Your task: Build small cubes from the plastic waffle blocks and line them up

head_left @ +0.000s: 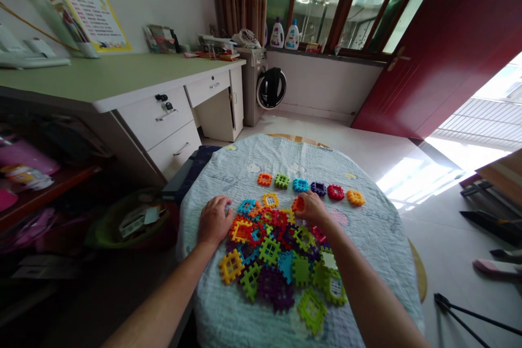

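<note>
My right hand (313, 207) is closed on an orange interlocking plastic block (298, 204), just behind the pile. My left hand (215, 219) rests on the cloth at the pile's left edge, fingers loosely apart and holding nothing I can see. Between my arms lies a heap of notched square blocks, among them a green block (269, 250), a yellow block (231, 266) and a purple block (269, 281). Beyond the heap, several blocks form a spaced row, from an orange block (265, 179) on the left to a yellow-orange block (356, 198) on the right. A yellow block (269, 200) sits at the heap's far edge.
A pale blue patterned cloth (367, 239) covers the round table. On the left stands a desk (134, 79) with drawers, and past it a washing machine (250, 84) with its door open. A green basin (110, 228) sits low at left. To the right is a red door (411, 38).
</note>
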The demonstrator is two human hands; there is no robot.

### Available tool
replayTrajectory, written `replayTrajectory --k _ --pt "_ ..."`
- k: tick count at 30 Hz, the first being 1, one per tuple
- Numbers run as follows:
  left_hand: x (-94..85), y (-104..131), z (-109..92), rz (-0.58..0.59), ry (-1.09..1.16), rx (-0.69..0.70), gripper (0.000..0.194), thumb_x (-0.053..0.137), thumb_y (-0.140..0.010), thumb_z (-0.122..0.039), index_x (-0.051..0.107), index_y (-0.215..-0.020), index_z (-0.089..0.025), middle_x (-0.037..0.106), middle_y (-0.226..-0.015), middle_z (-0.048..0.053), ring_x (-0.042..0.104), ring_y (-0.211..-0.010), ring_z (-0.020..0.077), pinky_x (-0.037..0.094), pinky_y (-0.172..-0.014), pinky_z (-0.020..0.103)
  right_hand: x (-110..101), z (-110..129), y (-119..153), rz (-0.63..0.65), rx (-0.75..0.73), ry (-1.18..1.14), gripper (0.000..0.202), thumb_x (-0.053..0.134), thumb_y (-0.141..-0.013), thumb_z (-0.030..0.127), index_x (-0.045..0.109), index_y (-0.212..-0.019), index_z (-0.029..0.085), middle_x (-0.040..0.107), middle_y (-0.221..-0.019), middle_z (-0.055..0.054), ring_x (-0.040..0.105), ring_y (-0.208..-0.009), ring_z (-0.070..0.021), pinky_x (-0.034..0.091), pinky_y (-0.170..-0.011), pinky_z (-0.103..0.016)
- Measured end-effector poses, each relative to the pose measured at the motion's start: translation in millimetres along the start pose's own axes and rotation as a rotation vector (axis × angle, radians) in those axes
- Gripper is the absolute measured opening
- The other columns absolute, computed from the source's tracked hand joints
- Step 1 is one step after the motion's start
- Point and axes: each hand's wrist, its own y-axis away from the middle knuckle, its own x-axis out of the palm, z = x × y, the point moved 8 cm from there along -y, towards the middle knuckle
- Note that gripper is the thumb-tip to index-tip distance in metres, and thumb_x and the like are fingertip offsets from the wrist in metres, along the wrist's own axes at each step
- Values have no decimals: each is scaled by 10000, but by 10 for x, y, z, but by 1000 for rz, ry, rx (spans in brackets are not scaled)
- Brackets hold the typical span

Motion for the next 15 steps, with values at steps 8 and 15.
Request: replayTrajectory --k 8,15 --pt "6 6 12 16 14 -25 168 508 -793 -207 598 -935 -211 647 -1071 88 575 -1050 256 442 -962 396 -474 352 -92 -159 -30 -17 409 662 -695 314 616 -1080 182 578 -1043 -89 505 -970 -241 360 -844 -326" --pt "-2 1 11 43 42 -52 161 510 -791 -206 592 -929 -212 638 -1036 80 575 -1026 252 443 -947 398 -452 960 -729 -41 -129 64 462 675 -714 361 601 -1140 201 573 -1150 -108 466 -1061 -274 335 -872 -360"
